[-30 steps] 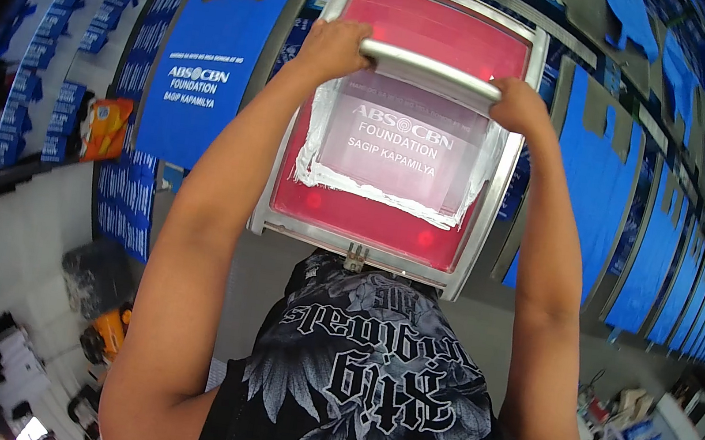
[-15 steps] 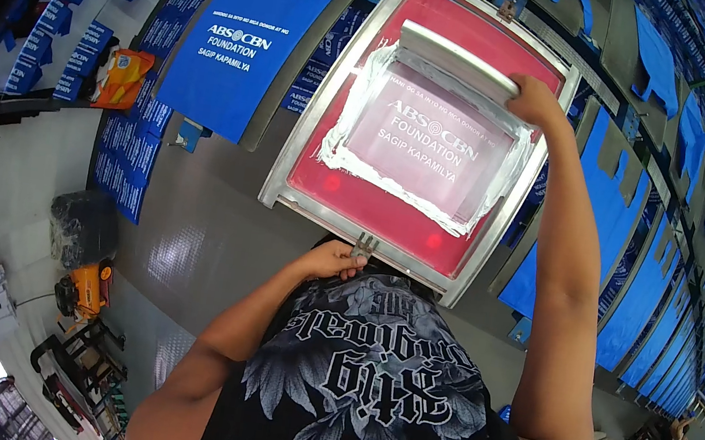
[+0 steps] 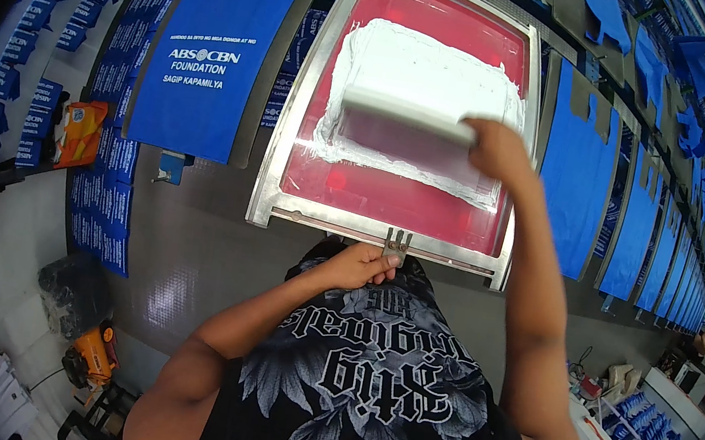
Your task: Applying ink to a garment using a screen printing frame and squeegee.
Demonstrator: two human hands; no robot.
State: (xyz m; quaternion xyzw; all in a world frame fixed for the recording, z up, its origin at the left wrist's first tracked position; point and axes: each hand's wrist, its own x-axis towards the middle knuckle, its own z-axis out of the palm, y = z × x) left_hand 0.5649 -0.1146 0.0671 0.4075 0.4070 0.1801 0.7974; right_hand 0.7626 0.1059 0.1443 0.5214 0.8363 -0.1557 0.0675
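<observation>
A screen-printing frame with a metal rim (image 3: 270, 182) and red mesh (image 3: 347, 191) lies in front of me. My right hand (image 3: 499, 155) is closed round the right end of a long, pale squeegee (image 3: 402, 113), which lies crosswise on the mesh. Beyond the blade a thick layer of white ink (image 3: 426, 65) covers the middle; on the near side a see-through panel shows inside a ragged ink border. At the frame's near edge, the fingers of my left hand (image 3: 360, 265) pinch a small forked metal bracket (image 3: 398, 242).
On the left, a blue printed bag (image 3: 207, 103) lies flat on a grey board. A row of boards with blue bags (image 3: 576, 178) runs along the right. An orange package (image 3: 81, 133) sits at the far left, above a yellow machine (image 3: 92, 355) lower down.
The squeegee in my right hand has come from the far part of the mesh towards me. White ink now covers the area behind it. My left hand stays at the bracket.
</observation>
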